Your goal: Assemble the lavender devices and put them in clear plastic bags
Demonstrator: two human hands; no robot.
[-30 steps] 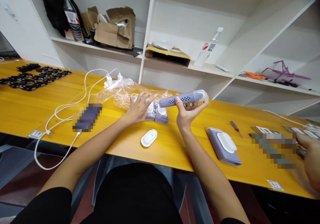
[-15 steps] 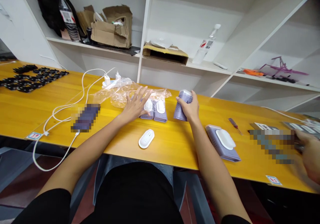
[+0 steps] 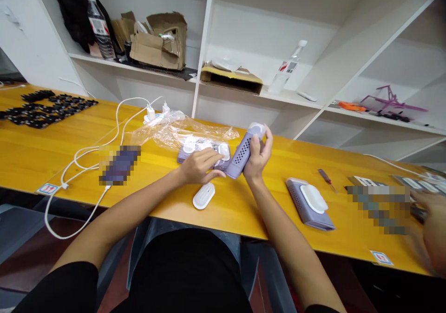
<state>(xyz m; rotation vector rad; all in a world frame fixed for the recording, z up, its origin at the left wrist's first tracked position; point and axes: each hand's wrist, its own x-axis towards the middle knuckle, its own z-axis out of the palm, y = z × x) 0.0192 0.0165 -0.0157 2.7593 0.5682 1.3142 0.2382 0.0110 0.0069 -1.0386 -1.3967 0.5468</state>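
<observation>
A purple box-shaped device [image 3: 240,157] with a perforated side and a white top is gripped in my right hand [image 3: 257,159], tilted above the table. My left hand [image 3: 202,165] is open, thumb and fingers apart, beside the device's lower end; whether it touches cannot be made out. Behind my left hand stand several similar purple devices [image 3: 181,156] with white oval pieces on them, partly covered by my fingers. A loose white oval piece [image 3: 204,196] lies near the table's front edge. Another purple device [image 3: 310,206] with a white oval part lies to the right.
Clear plastic wrap [image 3: 163,134] lies behind the devices. A phone [image 3: 120,165] with a white cable [image 3: 78,157] is at left, near black parts [image 3: 49,110]. A screwdriver [image 3: 325,178] lies at right. Another person's hand [image 3: 434,220] works at far right. Shelves [image 3: 237,89] line the back.
My left hand has moved right and down from the row of devices toward the held device. My right hand has tilted that device, so its perforated side shows.
</observation>
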